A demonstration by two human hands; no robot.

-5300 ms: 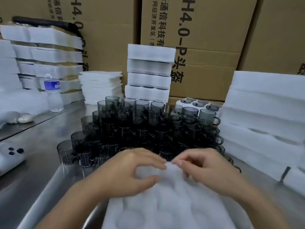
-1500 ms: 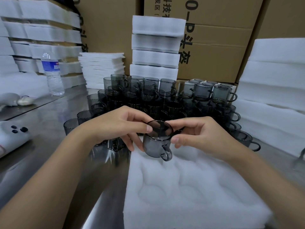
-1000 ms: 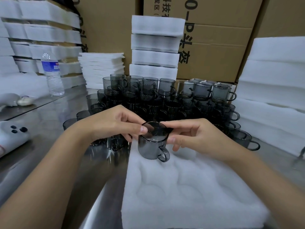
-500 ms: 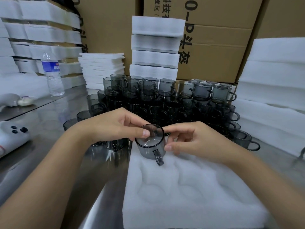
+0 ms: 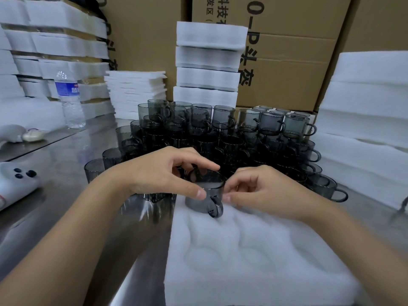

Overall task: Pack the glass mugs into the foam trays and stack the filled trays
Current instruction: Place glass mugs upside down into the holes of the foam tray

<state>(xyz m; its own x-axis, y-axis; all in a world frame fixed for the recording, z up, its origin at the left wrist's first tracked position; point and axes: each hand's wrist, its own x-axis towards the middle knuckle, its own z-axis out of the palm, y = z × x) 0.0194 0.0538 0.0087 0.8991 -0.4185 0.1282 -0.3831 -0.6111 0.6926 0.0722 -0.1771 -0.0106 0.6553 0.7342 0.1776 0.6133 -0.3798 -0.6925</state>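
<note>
A smoky grey glass mug (image 5: 202, 200) sits partly down in the far-left pocket of a white foam tray (image 5: 254, 257), its handle facing me. My left hand (image 5: 163, 173) grips the mug's rim between thumb and fingers. My right hand (image 5: 260, 188) pinches the rim from the right side. Behind them stands a big stacked pile of matching grey mugs (image 5: 220, 133). The tray's other moulded pockets hold nothing.
Filled foam trays (image 5: 209, 65) are stacked behind the mugs, and foam sheets (image 5: 136, 93) lie left of them. More foam trays (image 5: 366, 120) pile up at the right. A water bottle (image 5: 69, 100) and a white device (image 5: 15, 184) rest on the steel table (image 5: 66, 206). Cardboard boxes (image 5: 287, 40) form the back wall.
Both hands lowered the mug from above the tray's far edge into the far-left pocket and turned its handle towards me. Earlier they were handling the foam tray alone.
</note>
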